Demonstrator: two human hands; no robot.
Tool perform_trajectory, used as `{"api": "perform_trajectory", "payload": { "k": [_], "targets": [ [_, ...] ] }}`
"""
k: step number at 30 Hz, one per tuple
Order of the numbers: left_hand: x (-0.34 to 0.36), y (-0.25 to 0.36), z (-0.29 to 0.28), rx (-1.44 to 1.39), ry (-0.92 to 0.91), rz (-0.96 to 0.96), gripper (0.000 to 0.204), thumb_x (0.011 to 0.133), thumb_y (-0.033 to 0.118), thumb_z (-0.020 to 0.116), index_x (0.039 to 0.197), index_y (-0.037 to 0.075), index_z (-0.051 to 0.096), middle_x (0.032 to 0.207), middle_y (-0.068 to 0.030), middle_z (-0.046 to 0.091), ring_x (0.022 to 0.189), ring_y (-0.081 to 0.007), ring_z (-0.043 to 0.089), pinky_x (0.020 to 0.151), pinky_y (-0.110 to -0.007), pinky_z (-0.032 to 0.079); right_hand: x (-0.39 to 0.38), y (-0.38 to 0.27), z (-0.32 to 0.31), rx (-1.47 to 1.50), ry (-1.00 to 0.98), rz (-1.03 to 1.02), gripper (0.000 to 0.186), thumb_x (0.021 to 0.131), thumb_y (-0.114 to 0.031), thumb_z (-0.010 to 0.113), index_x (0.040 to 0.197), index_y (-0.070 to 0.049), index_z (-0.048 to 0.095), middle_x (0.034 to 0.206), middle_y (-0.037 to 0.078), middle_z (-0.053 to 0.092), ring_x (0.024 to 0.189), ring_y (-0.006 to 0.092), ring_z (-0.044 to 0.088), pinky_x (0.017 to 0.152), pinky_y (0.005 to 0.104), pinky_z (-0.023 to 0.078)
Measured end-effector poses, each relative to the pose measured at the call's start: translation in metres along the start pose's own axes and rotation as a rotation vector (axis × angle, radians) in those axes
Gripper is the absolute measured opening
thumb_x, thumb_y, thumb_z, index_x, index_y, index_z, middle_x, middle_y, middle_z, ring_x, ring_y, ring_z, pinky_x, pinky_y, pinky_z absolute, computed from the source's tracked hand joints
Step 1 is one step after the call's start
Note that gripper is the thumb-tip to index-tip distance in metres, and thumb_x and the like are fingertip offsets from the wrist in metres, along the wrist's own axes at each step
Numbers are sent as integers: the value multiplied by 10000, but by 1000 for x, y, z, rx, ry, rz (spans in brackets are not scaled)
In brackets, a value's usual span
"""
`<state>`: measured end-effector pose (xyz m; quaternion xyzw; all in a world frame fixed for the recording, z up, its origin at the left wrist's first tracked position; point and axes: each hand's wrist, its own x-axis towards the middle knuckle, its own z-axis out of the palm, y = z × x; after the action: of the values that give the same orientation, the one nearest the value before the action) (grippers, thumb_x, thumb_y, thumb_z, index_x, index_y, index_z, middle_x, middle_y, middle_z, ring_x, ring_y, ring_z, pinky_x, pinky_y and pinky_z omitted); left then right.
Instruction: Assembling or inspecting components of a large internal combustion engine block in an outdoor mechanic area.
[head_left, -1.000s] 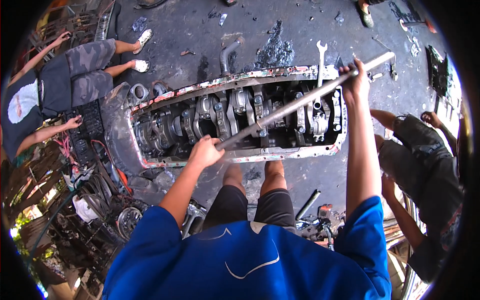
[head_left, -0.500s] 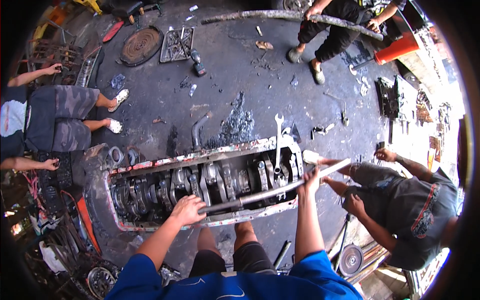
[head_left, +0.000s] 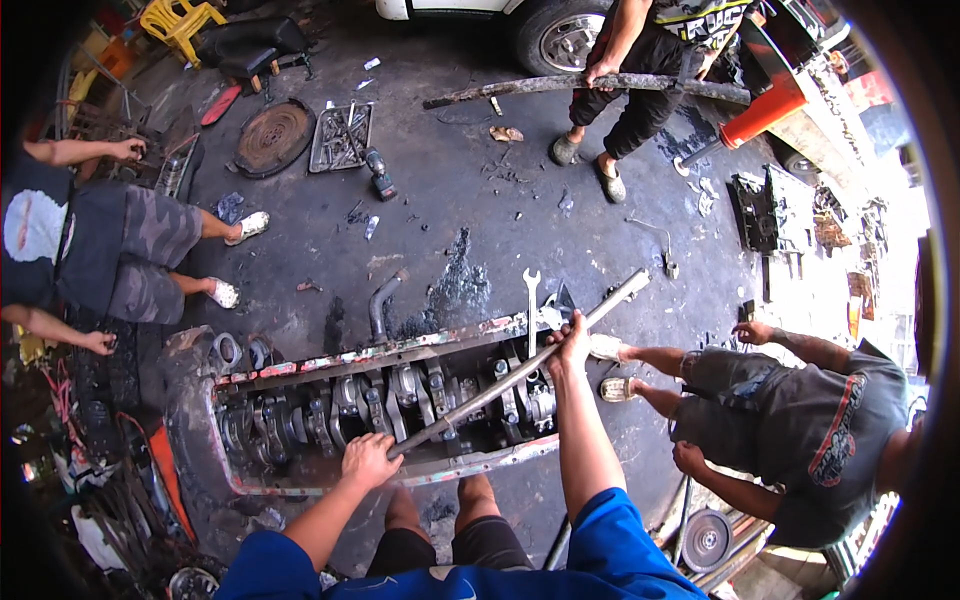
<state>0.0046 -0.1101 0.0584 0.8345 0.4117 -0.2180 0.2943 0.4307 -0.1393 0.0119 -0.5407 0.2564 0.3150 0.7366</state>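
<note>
Both my hands hold one long grey metal bar slantwise over a large engine block. My left hand is closed round its lower end, above the block's near edge. Farther up, my right hand wraps the bar near the block's right end, and the far end of the bar juts out past it over the floor. Inside the open block lies a crankshaft with several caps along it. A combination wrench stands at the block's right part, beside my right hand, its open end up.
At the right stands a person; another is at the left. A third, at the far side, holds a long dark bar. On the floor lie a cordless drill, a tool tray, a round plate and a curved pipe.
My right hand has moved away from me and to the left, so the bar slants more steeply. My left hand is slightly lower in view, still gripping its end. The whole view has shifted.
</note>
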Motion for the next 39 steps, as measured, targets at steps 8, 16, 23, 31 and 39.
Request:
{"api": "perform_trajectory", "payload": {
  "k": [8, 16, 23, 31, 39],
  "targets": [
    [4, 7, -1, 21, 92, 67, 324, 791, 377, 702, 974, 110, 715, 998, -67, 697, 1022, -265, 642, 928, -417, 493, 19, 22, 5, -97, -32, -56, 291, 900, -244, 692, 1049, -144, 462, 764, 28, 521, 598, 162, 519, 532, 332, 492],
    [1, 4, 7, 63, 125, 118, 333, 798, 398, 692, 977, 117, 704, 967, -59, 692, 999, -253, 646, 903, -408, 504, 9, 23, -8, 20, -10, -23, 214, 914, -271, 665, 913, -166, 479, 672, -11, 488, 551, 142, 483, 521, 301, 424],
    [-4, -2, 3, 67, 136, 116, 335, 780, 392, 705, 967, 114, 703, 965, -40, 682, 999, -243, 636, 900, -410, 499, -21, 6, 2, 41, -88, 67, 292, 917, -311, 670, 844, -165, 428, 631, -32, 362, 511, 111, 375, 491, 282, 357],
    [-1, 10, -3, 120, 129, 161, 328, 781, 390, 715, 984, 133, 701, 956, -35, 679, 986, -231, 631, 856, -401, 488, -7, 7, -8, 24, -22, -11, 254, 918, -291, 664, 871, -151, 457, 622, -34, 363, 507, 108, 367, 472, 282, 358],
    [-5, 3, 1, 110, 75, 141, 389, 807, 447, 668, 1039, 138, 712, 1019, -51, 698, 1025, -242, 640, 877, -409, 501, -11, 6, -7, -23, 26, 36, 245, 877, -283, 704, 903, -158, 494, 631, -4, 422, 510, 154, 429, 489, 339, 413]
  ]
}}
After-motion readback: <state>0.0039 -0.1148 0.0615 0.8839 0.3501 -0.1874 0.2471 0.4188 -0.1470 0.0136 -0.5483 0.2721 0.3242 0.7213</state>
